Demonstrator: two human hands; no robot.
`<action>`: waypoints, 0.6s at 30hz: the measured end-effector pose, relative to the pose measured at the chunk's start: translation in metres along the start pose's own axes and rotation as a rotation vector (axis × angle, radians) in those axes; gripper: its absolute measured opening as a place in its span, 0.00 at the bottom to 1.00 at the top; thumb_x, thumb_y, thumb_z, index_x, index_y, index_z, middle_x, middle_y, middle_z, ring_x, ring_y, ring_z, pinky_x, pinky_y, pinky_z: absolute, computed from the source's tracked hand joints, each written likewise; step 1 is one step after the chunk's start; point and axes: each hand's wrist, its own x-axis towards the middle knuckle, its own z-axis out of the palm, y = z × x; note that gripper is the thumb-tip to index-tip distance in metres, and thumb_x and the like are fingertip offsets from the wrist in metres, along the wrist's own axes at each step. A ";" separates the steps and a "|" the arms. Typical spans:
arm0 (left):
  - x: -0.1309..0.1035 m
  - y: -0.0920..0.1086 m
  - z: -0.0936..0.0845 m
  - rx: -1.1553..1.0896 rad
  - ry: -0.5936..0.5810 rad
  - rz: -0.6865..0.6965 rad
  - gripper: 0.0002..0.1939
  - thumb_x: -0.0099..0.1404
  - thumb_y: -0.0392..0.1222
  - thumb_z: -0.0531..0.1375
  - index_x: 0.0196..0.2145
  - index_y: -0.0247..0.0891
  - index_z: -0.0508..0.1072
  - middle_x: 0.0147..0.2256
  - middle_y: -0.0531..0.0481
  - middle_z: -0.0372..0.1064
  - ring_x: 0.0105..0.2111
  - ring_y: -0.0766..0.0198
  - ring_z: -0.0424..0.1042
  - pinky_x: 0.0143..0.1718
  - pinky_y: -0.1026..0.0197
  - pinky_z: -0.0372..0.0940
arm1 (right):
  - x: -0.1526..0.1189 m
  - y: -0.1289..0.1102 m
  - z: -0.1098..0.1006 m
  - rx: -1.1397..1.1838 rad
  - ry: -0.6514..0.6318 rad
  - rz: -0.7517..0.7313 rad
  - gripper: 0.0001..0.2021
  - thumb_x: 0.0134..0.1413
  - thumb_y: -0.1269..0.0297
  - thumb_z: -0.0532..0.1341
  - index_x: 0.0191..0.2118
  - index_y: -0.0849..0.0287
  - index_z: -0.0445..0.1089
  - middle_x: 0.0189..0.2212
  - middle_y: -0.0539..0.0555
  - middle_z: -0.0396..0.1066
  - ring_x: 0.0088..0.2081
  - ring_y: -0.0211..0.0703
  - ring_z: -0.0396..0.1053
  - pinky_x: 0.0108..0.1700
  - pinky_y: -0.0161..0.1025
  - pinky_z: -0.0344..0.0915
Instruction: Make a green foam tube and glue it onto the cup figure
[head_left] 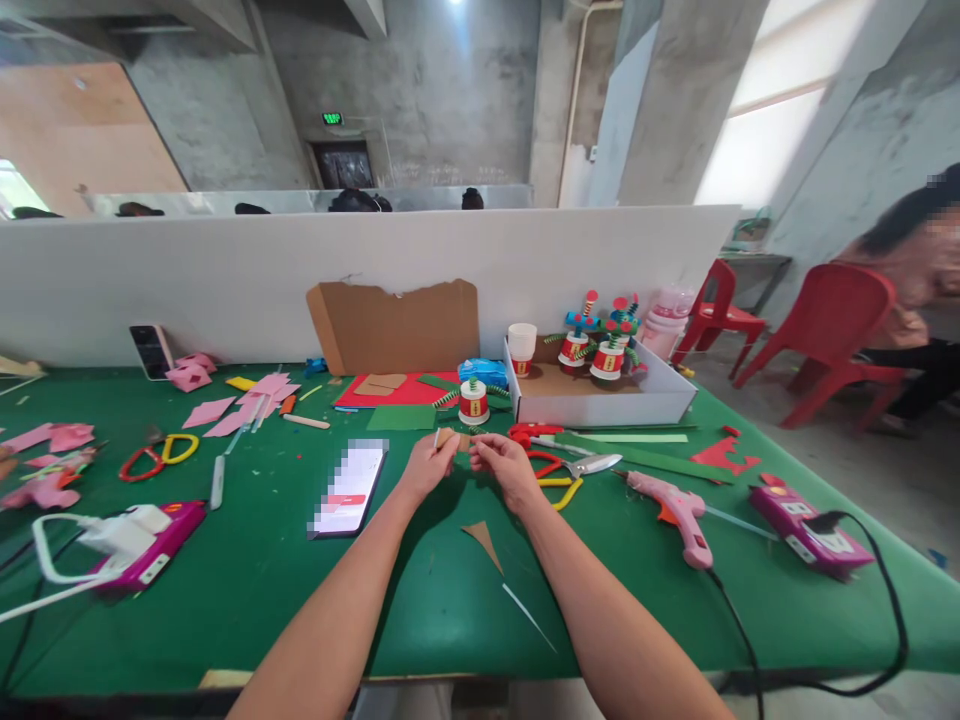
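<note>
While the left hand (433, 466) pinched a brown card piece (464, 442) over the green surface (247, 600), the right hand (504, 468) met its edge, fingertips drawn together; whether they gripped it could not be told.

Just beyond the hands, at 12 o'clock, sat a paper cup (474, 405) with green springs at its sides but no tall top, so it looked part-built; toward 2 o'clock, decorated cup figures (606, 357) with coloured tops, seemingly complete, stood in a white box (600, 408), beside plain cups (522, 350) that appeared unworked. The card looked mid-shaping, attached to nothing visible, with a brown scrap (484, 545) at 6 o'clock; scissors (592, 465) and a pink glue gun (679, 510) lay out of hand toward 3 and 4 o'clock.
</note>
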 end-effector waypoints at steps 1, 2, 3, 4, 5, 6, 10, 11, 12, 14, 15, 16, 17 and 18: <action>0.000 0.000 -0.001 0.021 -0.010 -0.002 0.19 0.59 0.54 0.50 0.18 0.40 0.57 0.12 0.58 0.53 0.15 0.69 0.58 0.21 0.65 0.54 | 0.001 -0.001 -0.001 -0.030 0.002 -0.001 0.16 0.30 0.58 0.71 0.28 0.61 0.72 0.21 0.49 0.71 0.22 0.33 0.66 0.28 0.33 0.65; 0.000 0.001 -0.002 0.048 -0.022 0.004 0.18 0.59 0.53 0.50 0.18 0.40 0.57 0.12 0.58 0.53 0.15 0.68 0.58 0.21 0.65 0.54 | 0.001 -0.001 -0.002 -0.058 0.003 -0.002 0.16 0.30 0.57 0.70 0.27 0.61 0.72 0.21 0.49 0.71 0.21 0.32 0.65 0.27 0.33 0.65; 0.000 0.002 -0.002 0.077 -0.032 0.016 0.18 0.59 0.53 0.50 0.18 0.40 0.58 0.12 0.58 0.53 0.15 0.68 0.58 0.22 0.65 0.54 | 0.002 -0.001 -0.002 -0.081 0.001 -0.001 0.15 0.30 0.56 0.70 0.26 0.61 0.72 0.20 0.48 0.70 0.20 0.32 0.65 0.26 0.33 0.65; -0.001 0.003 -0.002 0.107 -0.043 0.032 0.18 0.59 0.52 0.50 0.18 0.40 0.58 0.13 0.57 0.54 0.16 0.68 0.58 0.22 0.65 0.53 | 0.002 -0.001 -0.003 -0.100 0.000 -0.001 0.15 0.30 0.56 0.70 0.24 0.61 0.71 0.19 0.47 0.69 0.20 0.32 0.64 0.26 0.33 0.65; -0.001 0.004 -0.002 0.135 -0.053 0.049 0.17 0.59 0.51 0.50 0.18 0.40 0.58 0.13 0.57 0.54 0.17 0.68 0.58 0.23 0.65 0.53 | 0.002 -0.001 -0.003 -0.112 0.002 -0.004 0.15 0.30 0.56 0.70 0.23 0.61 0.71 0.18 0.47 0.68 0.19 0.32 0.64 0.26 0.33 0.65; -0.001 0.005 -0.002 0.160 -0.061 0.064 0.17 0.59 0.50 0.49 0.18 0.40 0.58 0.13 0.57 0.55 0.18 0.67 0.58 0.23 0.65 0.53 | 0.002 0.000 -0.003 -0.118 0.005 -0.010 0.15 0.30 0.55 0.70 0.23 0.61 0.71 0.17 0.47 0.67 0.19 0.32 0.64 0.26 0.33 0.65; -0.001 0.006 -0.002 0.224 -0.076 0.080 0.14 0.60 0.46 0.49 0.19 0.39 0.57 0.15 0.56 0.56 0.20 0.67 0.57 0.25 0.65 0.52 | 0.001 0.000 -0.003 -0.127 0.005 -0.013 0.15 0.30 0.55 0.70 0.23 0.61 0.70 0.17 0.47 0.67 0.19 0.33 0.64 0.25 0.34 0.65; -0.001 0.006 -0.002 0.236 -0.082 0.082 0.14 0.60 0.45 0.49 0.19 0.39 0.57 0.16 0.56 0.56 0.21 0.67 0.57 0.25 0.65 0.51 | 0.000 -0.001 -0.003 -0.130 0.001 -0.007 0.15 0.30 0.55 0.70 0.23 0.61 0.70 0.18 0.47 0.68 0.20 0.33 0.64 0.25 0.34 0.65; -0.001 0.006 -0.002 0.245 -0.087 0.087 0.14 0.60 0.45 0.49 0.19 0.39 0.57 0.16 0.56 0.56 0.21 0.67 0.57 0.25 0.65 0.51 | 0.000 -0.001 -0.003 -0.131 -0.001 -0.003 0.15 0.30 0.55 0.70 0.23 0.61 0.70 0.18 0.48 0.68 0.20 0.33 0.64 0.25 0.34 0.65; -0.001 0.006 -0.002 0.256 -0.098 0.106 0.14 0.61 0.45 0.48 0.19 0.39 0.56 0.16 0.56 0.56 0.22 0.67 0.56 0.25 0.65 0.51 | 0.000 -0.001 -0.003 -0.137 0.001 0.003 0.14 0.31 0.56 0.69 0.23 0.61 0.70 0.17 0.48 0.68 0.19 0.33 0.64 0.25 0.33 0.65; -0.002 0.006 -0.002 0.258 -0.106 0.122 0.15 0.61 0.45 0.48 0.19 0.39 0.56 0.17 0.56 0.55 0.22 0.67 0.56 0.26 0.65 0.51 | 0.000 -0.001 -0.003 -0.143 0.006 0.002 0.14 0.31 0.56 0.69 0.23 0.61 0.70 0.17 0.47 0.67 0.19 0.33 0.64 0.25 0.33 0.65; -0.002 0.006 -0.002 0.258 -0.115 0.139 0.16 0.62 0.46 0.47 0.19 0.39 0.55 0.17 0.56 0.55 0.22 0.67 0.56 0.26 0.65 0.51 | 0.000 -0.001 -0.003 -0.150 0.010 -0.003 0.13 0.32 0.57 0.68 0.23 0.61 0.70 0.16 0.47 0.67 0.19 0.33 0.63 0.25 0.33 0.64; -0.002 0.006 -0.002 0.257 -0.124 0.157 0.16 0.62 0.47 0.46 0.19 0.39 0.55 0.17 0.56 0.54 0.22 0.67 0.56 0.27 0.65 0.52 | 0.001 -0.001 -0.003 -0.160 0.016 -0.012 0.13 0.32 0.57 0.68 0.22 0.61 0.69 0.16 0.47 0.67 0.18 0.33 0.63 0.24 0.33 0.64; -0.003 0.006 -0.002 0.256 -0.132 0.174 0.17 0.63 0.47 0.46 0.19 0.39 0.55 0.18 0.56 0.54 0.22 0.67 0.55 0.27 0.65 0.52 | 0.001 0.000 -0.003 -0.171 0.024 -0.023 0.12 0.33 0.58 0.67 0.22 0.60 0.69 0.15 0.46 0.66 0.18 0.33 0.63 0.24 0.33 0.63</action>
